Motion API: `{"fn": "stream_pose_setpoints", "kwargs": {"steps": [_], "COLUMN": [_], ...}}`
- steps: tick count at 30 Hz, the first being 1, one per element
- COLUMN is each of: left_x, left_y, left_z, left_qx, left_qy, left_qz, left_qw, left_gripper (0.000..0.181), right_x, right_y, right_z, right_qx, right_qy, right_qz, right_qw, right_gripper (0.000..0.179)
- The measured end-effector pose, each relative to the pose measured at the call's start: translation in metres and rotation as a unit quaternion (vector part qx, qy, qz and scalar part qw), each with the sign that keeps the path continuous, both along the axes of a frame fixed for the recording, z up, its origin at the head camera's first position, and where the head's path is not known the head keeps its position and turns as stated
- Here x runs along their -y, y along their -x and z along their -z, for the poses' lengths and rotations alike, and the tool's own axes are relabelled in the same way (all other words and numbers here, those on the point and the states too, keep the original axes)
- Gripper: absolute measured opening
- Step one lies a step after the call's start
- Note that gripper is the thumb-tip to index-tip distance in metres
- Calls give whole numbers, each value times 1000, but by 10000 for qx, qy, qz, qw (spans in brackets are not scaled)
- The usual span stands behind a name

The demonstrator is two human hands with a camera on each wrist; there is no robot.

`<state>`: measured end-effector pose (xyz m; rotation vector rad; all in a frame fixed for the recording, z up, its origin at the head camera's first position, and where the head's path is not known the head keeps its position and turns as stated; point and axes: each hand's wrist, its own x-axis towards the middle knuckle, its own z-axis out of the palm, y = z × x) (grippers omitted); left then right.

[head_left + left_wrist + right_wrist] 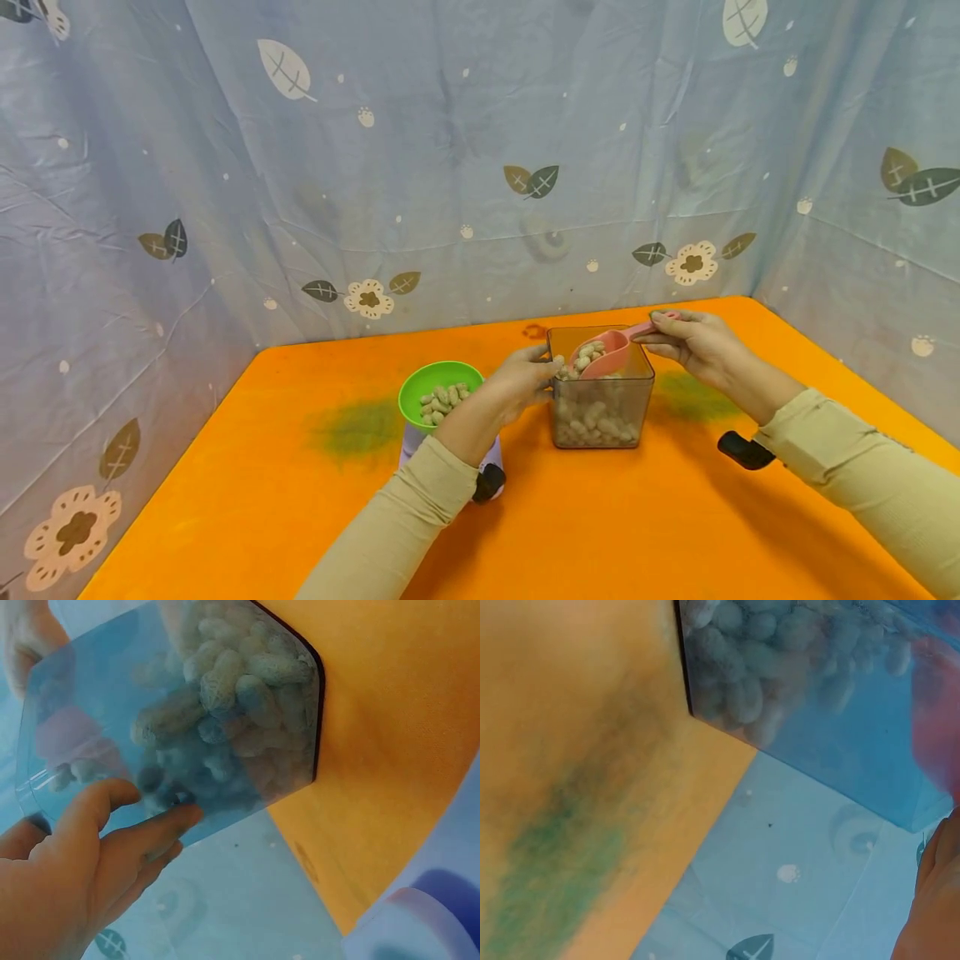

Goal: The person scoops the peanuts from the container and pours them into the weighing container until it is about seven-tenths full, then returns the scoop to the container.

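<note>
A clear, smoky plastic container (600, 408) of unshelled peanuts stands on the orange table. My left hand (521, 379) holds its left side, fingers (169, 825) against the outer wall and thumb at the rim. With my right hand (697, 346) I grip the handle of a pink scoop (615, 354), tilted down into the container's mouth with peanuts (588, 357) in it. In the right wrist view only part of that hand (937, 892) shows. Left of the container is a green bowl (411, 398) with peanuts, on a lilac base partly hidden by my left forearm.
The orange table (225, 500) has dark green stains. A patterned blue-grey curtain (450, 167) hangs behind it and at both sides. Black wrist devices show below each forearm, the left one (489, 482) close to the lilac base.
</note>
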<state>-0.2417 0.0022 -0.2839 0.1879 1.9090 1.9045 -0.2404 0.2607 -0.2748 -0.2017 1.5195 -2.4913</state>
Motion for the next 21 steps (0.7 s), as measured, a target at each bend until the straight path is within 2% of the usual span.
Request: {"fn": "stream_pose_setpoints", "kwargs": {"steps": [8, 16, 21], "left_x": [1, 0, 7], "left_y": [-1, 0, -1], "left_z": [0, -1, -3], "left_qx": [14, 33, 20], "left_qy": [17, -44, -62], "left_qz": [-5, -162, -249], "left_qw": [10000, 9999, 9997], "left_gripper": [56, 56, 55], "right_x": [-10, -13, -12], "right_y": [-3, -3, -4], "right_z": [-2, -8, -13], "right_qx": [-41, -250, -216], "right_qy": [573, 760, 1007], "right_qz": [-137, -227, -243], "right_qw": [9983, 9965, 9944], "right_gripper": [23, 26, 27]}}
